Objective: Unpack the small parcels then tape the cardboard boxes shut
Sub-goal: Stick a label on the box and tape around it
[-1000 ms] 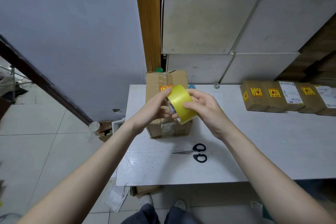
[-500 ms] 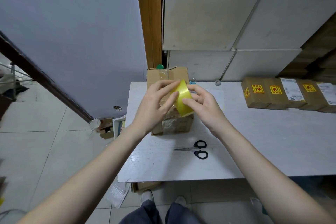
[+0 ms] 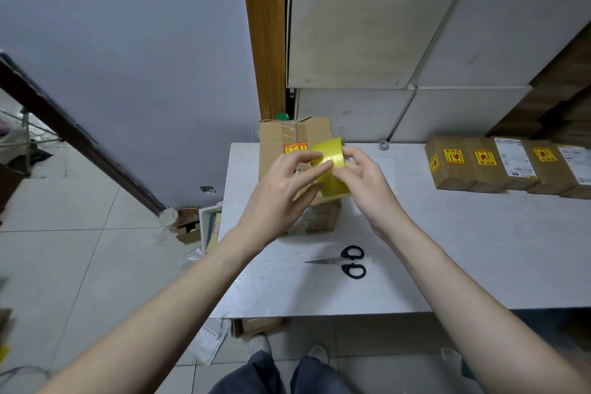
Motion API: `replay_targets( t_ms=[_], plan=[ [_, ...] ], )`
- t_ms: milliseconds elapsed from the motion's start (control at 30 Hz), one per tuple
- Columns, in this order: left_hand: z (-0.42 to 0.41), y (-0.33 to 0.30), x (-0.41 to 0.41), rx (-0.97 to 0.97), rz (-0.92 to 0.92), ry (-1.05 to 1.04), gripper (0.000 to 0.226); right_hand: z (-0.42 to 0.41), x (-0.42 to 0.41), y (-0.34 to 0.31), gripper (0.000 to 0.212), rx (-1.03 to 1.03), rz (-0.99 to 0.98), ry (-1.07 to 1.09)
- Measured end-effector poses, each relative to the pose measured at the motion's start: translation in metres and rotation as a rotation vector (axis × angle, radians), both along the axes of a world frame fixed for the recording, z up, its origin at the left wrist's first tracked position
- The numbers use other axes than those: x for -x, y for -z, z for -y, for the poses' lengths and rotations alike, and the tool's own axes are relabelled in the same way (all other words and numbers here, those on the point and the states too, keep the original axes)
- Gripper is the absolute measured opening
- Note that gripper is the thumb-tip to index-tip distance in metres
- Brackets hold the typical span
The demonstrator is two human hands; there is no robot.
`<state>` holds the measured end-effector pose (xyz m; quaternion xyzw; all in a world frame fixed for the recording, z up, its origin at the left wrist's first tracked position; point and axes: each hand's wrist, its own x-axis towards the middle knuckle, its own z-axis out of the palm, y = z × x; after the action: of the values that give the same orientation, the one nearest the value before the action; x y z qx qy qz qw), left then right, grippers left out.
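Head view shows both hands, left hand and right hand, holding the tape roll above the cardboard box; taping step, apparently calling next for finding the tape's free end.

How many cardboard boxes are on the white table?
5 at least: one large box behind the tape roll, and four small boxes in a row at right. More may be cut off.

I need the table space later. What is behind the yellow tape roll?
A cardboard box on the table, with a red-and-yellow sticker. The tape roll and both hands hide its middle.
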<state>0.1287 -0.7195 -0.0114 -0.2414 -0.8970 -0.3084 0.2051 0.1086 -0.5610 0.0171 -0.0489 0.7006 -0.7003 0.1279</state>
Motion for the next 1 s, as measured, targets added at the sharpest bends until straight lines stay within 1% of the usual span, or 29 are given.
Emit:
replay_targets(
  t_ms=[167, 267, 400, 467, 500, 533, 600, 667, 700, 767, 800, 1000],
  plan=[
    [0.000, -0.003, 0.003, -0.006, 0.057, -0.025, 0.041, -0.003, 0.000, -0.001, 0.032, -0.003, -0.012, -0.005],
    [0.000, -0.004, 0.003, -0.031, 0.074, -0.035, 0.042, -0.002, -0.002, -0.002, 0.030, 0.000, -0.027, -0.001],
    [-0.001, -0.002, -0.002, -0.067, -0.021, -0.057, 0.033, 0.001, -0.004, -0.004, 0.019, 0.053, -0.024, 0.050],
    [-0.002, -0.003, -0.004, -0.130, -0.033, -0.064, 0.028, -0.001, -0.005, -0.003, 0.015, 0.087, -0.007, 0.074],
    [-0.003, -0.004, -0.004, -0.204, 0.006, -0.091, 0.027, -0.002, -0.006, -0.003, 0.015, 0.099, 0.000, 0.078],
    [-0.003, -0.008, -0.003, -0.304, 0.083, -0.136, 0.030, -0.003, -0.006, -0.003, 0.017, 0.108, 0.005, 0.077],
    [-0.004, -0.016, -0.002, -0.527, 0.337, -0.194, 0.038, -0.004, -0.006, -0.004, 0.018, 0.117, 0.003, 0.072],
    [-0.004, -0.023, 0.000, -0.675, 0.585, -0.130, 0.037, -0.004, -0.007, -0.004, 0.017, 0.128, -0.005, 0.075],
    [-0.004, -0.024, 0.001, -0.719, 0.661, -0.076, 0.032, -0.004, -0.007, -0.004, 0.016, 0.133, -0.005, 0.079],
    [-0.006, -0.025, 0.000, -0.788, 0.734, 0.002, 0.020, -0.002, -0.007, -0.003, 0.016, 0.138, -0.001, 0.092],
    [-0.007, -0.025, -0.001, -0.817, 0.754, 0.010, 0.018, -0.001, -0.008, -0.002, 0.016, 0.139, 0.003, 0.101],
    [-0.017, -0.019, -0.001, -1.026, 0.875, -0.111, 0.010, 0.006, -0.010, 0.001, 0.019, 0.096, 0.016, 0.119]
  ],
)
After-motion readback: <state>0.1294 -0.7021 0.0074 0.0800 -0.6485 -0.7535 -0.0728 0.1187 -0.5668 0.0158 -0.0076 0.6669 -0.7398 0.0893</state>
